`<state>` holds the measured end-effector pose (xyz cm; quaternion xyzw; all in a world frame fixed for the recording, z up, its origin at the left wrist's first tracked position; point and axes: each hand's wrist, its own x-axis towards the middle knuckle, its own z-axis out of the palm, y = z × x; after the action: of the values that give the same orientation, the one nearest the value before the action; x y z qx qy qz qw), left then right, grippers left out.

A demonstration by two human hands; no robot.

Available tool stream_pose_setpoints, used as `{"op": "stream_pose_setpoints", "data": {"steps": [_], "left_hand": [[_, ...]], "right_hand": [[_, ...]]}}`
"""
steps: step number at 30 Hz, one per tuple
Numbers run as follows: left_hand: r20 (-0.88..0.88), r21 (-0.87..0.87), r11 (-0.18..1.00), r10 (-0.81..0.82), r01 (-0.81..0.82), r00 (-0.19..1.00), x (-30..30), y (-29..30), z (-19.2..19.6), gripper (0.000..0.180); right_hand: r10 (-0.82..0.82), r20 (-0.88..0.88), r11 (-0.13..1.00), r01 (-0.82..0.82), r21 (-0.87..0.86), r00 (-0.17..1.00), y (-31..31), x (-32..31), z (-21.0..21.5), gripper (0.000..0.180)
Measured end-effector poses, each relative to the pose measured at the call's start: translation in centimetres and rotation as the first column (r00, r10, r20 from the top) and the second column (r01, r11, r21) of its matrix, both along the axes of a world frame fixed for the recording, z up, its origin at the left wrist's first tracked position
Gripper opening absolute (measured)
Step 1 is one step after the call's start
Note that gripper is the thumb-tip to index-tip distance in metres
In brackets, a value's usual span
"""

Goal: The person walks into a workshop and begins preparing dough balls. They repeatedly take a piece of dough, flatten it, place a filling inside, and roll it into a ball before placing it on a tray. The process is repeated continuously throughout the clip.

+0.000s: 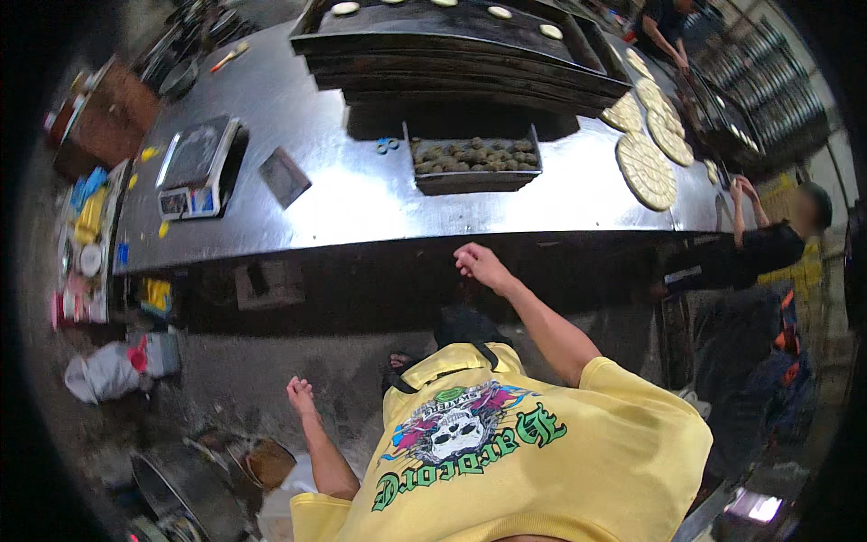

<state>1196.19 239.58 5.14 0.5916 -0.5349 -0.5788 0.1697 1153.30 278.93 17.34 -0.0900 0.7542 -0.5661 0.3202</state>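
My left hand (301, 395) hangs low over the floor, away from the table, its fingers loosely curled with nothing seen in them. Just off the front edge of the metal table my right hand (476, 261) is held up, fingers curled in, no object showing. The thing nearest to it is a metal tray (479, 183) on the table, filled with several small round brownish balls (470, 155). A pair of small blue rings (387, 145) lies beside that tray. Neither hand touches the table or anything on it.
Stacked dark baking trays (461, 68) with pale dough discs stand behind. A digital scale (199, 167) and a rectangular block (284, 177) lie left on the steel table (343, 203). Large scored dough rounds (646, 172) lie right, near a co-worker (754, 239). Another person (664, 32) works beyond.
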Motion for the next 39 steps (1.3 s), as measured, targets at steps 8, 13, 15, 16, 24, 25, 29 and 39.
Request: {"op": "stream_pose_setpoints", "data": {"steps": [8,13,15,16,24,25,29,39], "left_hand": [[-0.303,-0.146,0.929,-0.370,0.341,0.878,-25.6,4.9,2.9,0.029],[-0.256,-0.217,0.781,-0.624,0.585,0.738,-36.5,13.9,9.2,0.028],[-0.267,-0.212,0.723,-0.690,0.657,0.673,-39.9,16.1,11.1,0.027],[-0.259,-0.235,0.697,-0.717,0.677,0.648,-40.7,16.4,11.8,0.026],[-0.334,-0.299,0.658,-0.750,0.691,0.570,-48.7,17.0,14.4,0.027],[-0.352,-0.266,0.660,-0.745,0.703,0.567,-49.8,17.2,15.4,0.028],[-0.402,-0.255,0.603,-0.777,0.756,0.484,-52.4,16.8,16.6,0.031],[-0.299,-0.269,0.410,-0.896,0.872,0.329,-55.2,17.0,17.1,0.029]], "right_hand": [[-0.247,-0.658,0.950,0.313,-0.019,0.711,3.3,-14.2,4.2,0.022],[0.033,-0.821,0.884,0.366,0.290,0.570,2.8,-20.0,3.5,0.022],[0.126,-0.793,0.856,0.338,0.391,0.596,4.3,-21.8,1.2,0.021],[0.113,-0.777,0.889,0.286,0.357,0.620,3.8,-22.2,2.0,0.021],[0.111,-0.792,0.883,0.306,0.356,0.601,1.6,-26.3,2.0,0.021],[0.138,-0.794,0.862,0.324,0.391,0.592,0.8,-26.2,2.1,0.022],[0.199,-0.766,0.830,0.311,0.463,0.611,-0.3,-25.4,1.8,0.025],[-0.539,-0.606,0.814,0.547,-0.196,0.585,1.3,-20.1,4.8,0.015]]}}
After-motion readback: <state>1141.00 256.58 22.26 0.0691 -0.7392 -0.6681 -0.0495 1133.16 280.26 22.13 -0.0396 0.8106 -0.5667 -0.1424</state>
